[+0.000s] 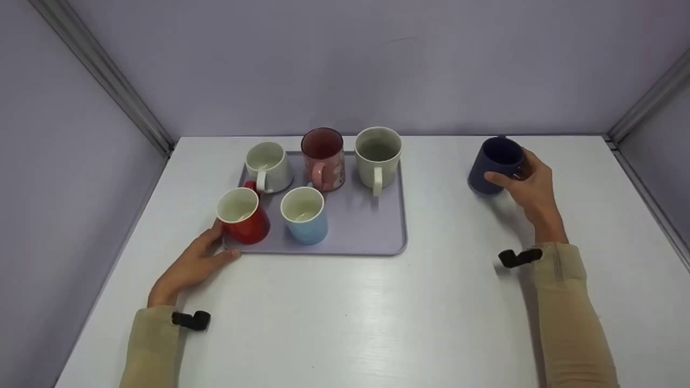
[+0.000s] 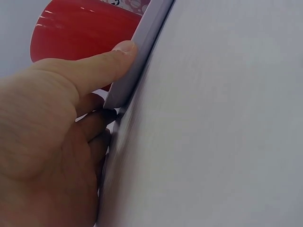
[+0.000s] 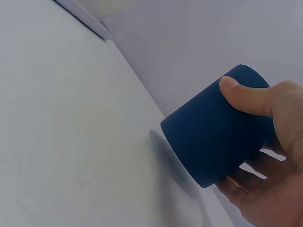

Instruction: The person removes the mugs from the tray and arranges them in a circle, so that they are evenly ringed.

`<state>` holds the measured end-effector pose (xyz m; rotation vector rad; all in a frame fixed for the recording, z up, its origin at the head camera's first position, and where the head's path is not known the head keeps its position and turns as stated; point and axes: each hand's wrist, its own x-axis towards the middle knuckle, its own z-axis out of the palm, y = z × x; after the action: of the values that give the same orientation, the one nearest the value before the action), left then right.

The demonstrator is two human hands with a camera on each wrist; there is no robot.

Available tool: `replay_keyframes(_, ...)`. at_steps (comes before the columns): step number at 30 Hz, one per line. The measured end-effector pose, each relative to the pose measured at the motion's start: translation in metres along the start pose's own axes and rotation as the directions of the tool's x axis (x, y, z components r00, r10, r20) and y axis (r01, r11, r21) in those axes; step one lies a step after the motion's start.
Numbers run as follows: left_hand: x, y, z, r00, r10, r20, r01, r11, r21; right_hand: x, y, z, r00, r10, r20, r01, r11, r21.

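My right hand (image 1: pixel 531 186) grips a dark blue mug (image 1: pixel 485 172) at the right of the table, thumb along its near side and fingers round the far side. In the right wrist view the mug (image 3: pixel 218 132) is tilted just over the white surface, its shadow beneath. My left hand (image 1: pixel 197 264) holds the front left corner of a grey tray (image 1: pixel 366 229). The left wrist view has the thumb on the tray's rim (image 2: pixel 142 47) and the fingers curled at its outer side. Right beside this hand stands a red mug (image 1: pixel 250 229) on the tray.
Also on the tray are a light blue mug (image 1: pixel 310 229), a white mug (image 1: pixel 279 178), a pink patterned mug (image 1: pixel 331 175) and a tall cream mug (image 1: pixel 372 172). Walls enclose the white table (image 1: pixel 345 318) at the back (image 1: pixel 377 70) and both sides.
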<state>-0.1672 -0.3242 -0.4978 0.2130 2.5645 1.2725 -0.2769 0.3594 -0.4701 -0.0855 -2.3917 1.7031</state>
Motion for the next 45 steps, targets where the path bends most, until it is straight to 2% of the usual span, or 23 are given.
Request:
replay_keyframes(10, -0.002, 0.002, 0.000, 1.000, 0.011, -0.010, -0.011, 1.000, 0.023, 0.001, 0.006, 0.002, 1.000, 0.023, 0.010, -0.023, 1.000, 0.014)
replay_keyframes(17, 0.000, 0.001, 0.001, 0.999, 0.039, -0.006, -0.039, 0.999, 0.012, -0.001, 0.012, 0.001, 0.998, 0.037, 0.052, -0.038, 0.999, 0.024)
replay_keyframes(23, 0.002, 0.000, 0.001, 1.000, 0.021, 0.002, -0.021, 1.000, 0.017, -0.001, 0.013, -0.001, 0.995, 0.050, 0.083, -0.051, 0.999, 0.010)
replay_keyframes(28, 0.000, 0.000, 0.001, 1.000, 0.008, -0.002, -0.008, 1.000, 0.016, -0.002, -0.003, -0.003, 0.999, 0.010, 0.046, -0.009, 0.999, -0.038)
replay_keyframes(31, -0.001, 0.000, 0.001, 1.000, 0.007, -0.005, -0.007, 1.000, 0.019, -0.009, -0.032, 0.002, 0.995, -0.086, -0.041, 0.082, 0.992, -0.092)
replay_keyframes(34, -0.001, 0.000, 0.001, 1.000, 0.006, -0.005, -0.006, 1.000, 0.017, -0.029, -0.078, 0.022, 0.965, -0.237, -0.110, 0.227, 0.969, -0.099)
replay_keyframes(37, -0.001, 0.001, 0.000, 1.000, 0.010, -0.004, -0.010, 1.000, 0.022, -0.045, -0.109, 0.053, 0.912, -0.399, -0.095, 0.393, 0.917, -0.071)
replay_keyframes(39, 0.000, 0.001, -0.001, 1.000, 0.020, -0.001, -0.020, 1.000, 0.022, -0.053, -0.119, 0.077, 0.877, -0.478, -0.038, 0.478, 0.878, -0.025)
replay_keyframes(42, 0.000, 0.001, 0.000, 1.000, 0.024, -0.001, -0.024, 1.000, 0.017, -0.060, -0.120, 0.113, 0.830, -0.550, 0.086, 0.550, 0.835, 0.029)
replay_keyframes(45, 0.000, 0.001, 0.001, 1.000, 0.022, -0.001, -0.022, 1.000, 0.012, -0.072, -0.128, 0.148, 0.806, -0.556, 0.206, 0.557, 0.829, 0.058)
